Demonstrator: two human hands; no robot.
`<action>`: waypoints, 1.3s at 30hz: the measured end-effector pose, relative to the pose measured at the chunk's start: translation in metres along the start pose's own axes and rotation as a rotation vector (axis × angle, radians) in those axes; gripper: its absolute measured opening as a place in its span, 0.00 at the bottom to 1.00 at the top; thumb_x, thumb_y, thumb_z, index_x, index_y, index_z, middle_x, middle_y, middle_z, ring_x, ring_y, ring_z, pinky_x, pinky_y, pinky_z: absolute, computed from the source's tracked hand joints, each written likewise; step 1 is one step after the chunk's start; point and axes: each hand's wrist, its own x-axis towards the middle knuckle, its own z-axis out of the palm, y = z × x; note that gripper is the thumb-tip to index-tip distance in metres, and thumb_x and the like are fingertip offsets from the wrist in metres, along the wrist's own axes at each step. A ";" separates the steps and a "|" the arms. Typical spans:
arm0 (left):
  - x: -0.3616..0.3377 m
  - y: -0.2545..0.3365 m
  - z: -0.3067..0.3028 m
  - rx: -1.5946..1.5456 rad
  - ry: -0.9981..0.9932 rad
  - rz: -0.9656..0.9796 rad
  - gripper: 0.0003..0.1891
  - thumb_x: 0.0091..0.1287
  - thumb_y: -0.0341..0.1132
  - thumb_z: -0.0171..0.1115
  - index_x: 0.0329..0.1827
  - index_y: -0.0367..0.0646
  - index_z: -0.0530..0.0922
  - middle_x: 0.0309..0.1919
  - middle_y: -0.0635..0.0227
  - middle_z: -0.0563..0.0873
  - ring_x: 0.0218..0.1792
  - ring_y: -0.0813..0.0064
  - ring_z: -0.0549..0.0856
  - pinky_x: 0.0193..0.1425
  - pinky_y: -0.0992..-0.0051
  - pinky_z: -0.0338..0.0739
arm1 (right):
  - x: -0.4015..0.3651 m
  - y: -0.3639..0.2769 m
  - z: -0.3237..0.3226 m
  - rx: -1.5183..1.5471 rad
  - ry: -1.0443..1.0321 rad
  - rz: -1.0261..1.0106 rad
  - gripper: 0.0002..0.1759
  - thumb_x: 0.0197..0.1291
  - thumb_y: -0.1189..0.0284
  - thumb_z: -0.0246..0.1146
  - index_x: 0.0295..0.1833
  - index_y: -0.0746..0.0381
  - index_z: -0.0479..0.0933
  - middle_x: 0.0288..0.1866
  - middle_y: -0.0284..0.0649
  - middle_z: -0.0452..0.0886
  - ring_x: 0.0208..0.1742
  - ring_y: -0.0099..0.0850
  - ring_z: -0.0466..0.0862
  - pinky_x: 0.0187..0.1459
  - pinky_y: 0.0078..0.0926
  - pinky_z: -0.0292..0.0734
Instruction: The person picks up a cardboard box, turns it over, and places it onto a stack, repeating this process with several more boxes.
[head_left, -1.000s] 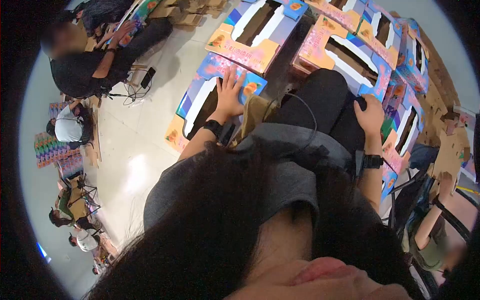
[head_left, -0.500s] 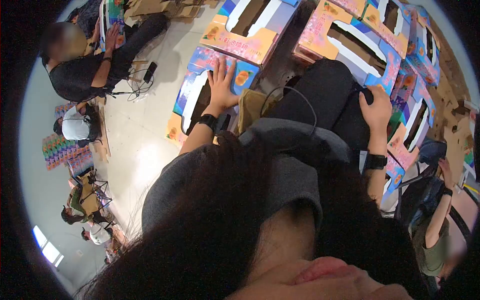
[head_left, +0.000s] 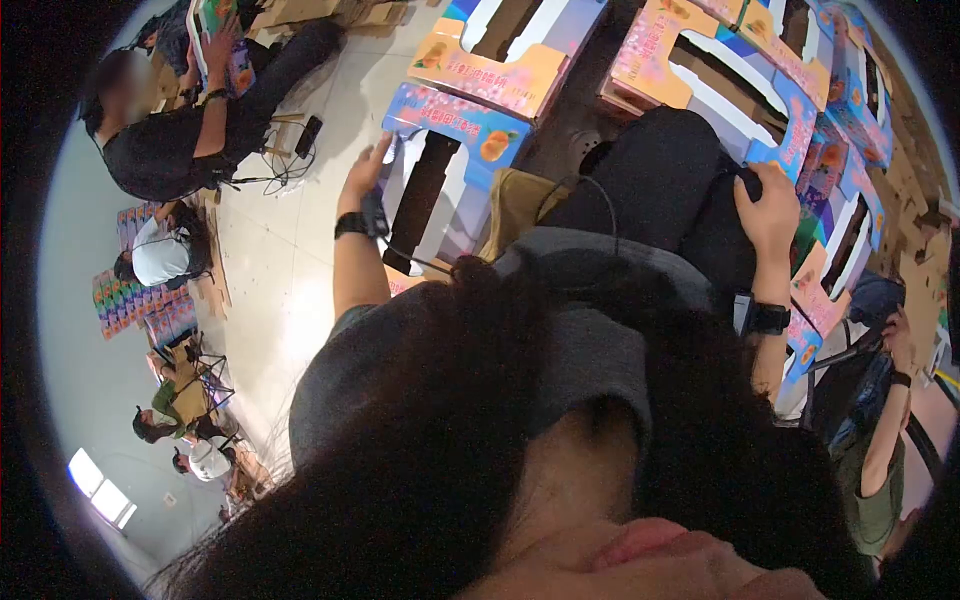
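My left hand (head_left: 366,178) is open at the left side of a printed cardboard box (head_left: 455,112), fingers stretched along its edge. This box has orange fruit pictures and a long cut-out in its top; the cut-out shows a dark brown inside. My right hand (head_left: 768,210) is beside my dark-trousered knee (head_left: 660,150), next to another printed box (head_left: 650,70). Its fingers are curled around something dark, perhaps trouser fabric, which I cannot make out. Both wrists wear black bands. A thin cable (head_left: 415,256) runs from the left one.
More printed boxes (head_left: 500,75) stand ahead and to the right. A person (head_left: 150,140) handles a box at the upper left, near a phone-like device (head_left: 308,137) with cables. Another person's arm (head_left: 885,430) shows at lower right. Stacked cartons (head_left: 125,290) and several people line the left.
My left hand has lifted off the box's top and moved left to its side edge. The right hand stays by the knee. At upper left, the other person's box has tilted.
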 end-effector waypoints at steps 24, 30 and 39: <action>-0.057 0.000 -0.025 -0.376 -0.445 -0.301 0.42 0.57 0.68 0.61 0.64 0.42 0.75 0.58 0.59 0.80 0.53 0.67 0.80 0.57 0.72 0.72 | 0.012 -0.004 0.005 -0.055 -0.157 0.073 0.19 0.54 0.58 0.63 0.46 0.59 0.81 0.47 0.43 0.82 0.51 0.46 0.80 0.54 0.39 0.74; -0.038 -0.021 -0.019 -0.087 -0.339 -0.225 0.47 0.54 0.73 0.57 0.59 0.34 0.78 0.54 0.52 0.82 0.52 0.61 0.82 0.56 0.68 0.74 | 0.013 -0.001 0.004 -0.068 -0.207 0.084 0.20 0.54 0.58 0.63 0.48 0.59 0.81 0.48 0.44 0.82 0.52 0.46 0.80 0.55 0.40 0.73; -0.131 0.011 0.006 0.449 0.337 0.526 0.59 0.43 0.70 0.68 0.76 0.48 0.55 0.57 0.50 0.78 0.57 0.54 0.79 0.57 0.58 0.73 | 0.011 0.000 0.000 -0.081 -0.190 0.068 0.20 0.55 0.58 0.63 0.49 0.59 0.81 0.49 0.44 0.82 0.52 0.47 0.80 0.55 0.40 0.74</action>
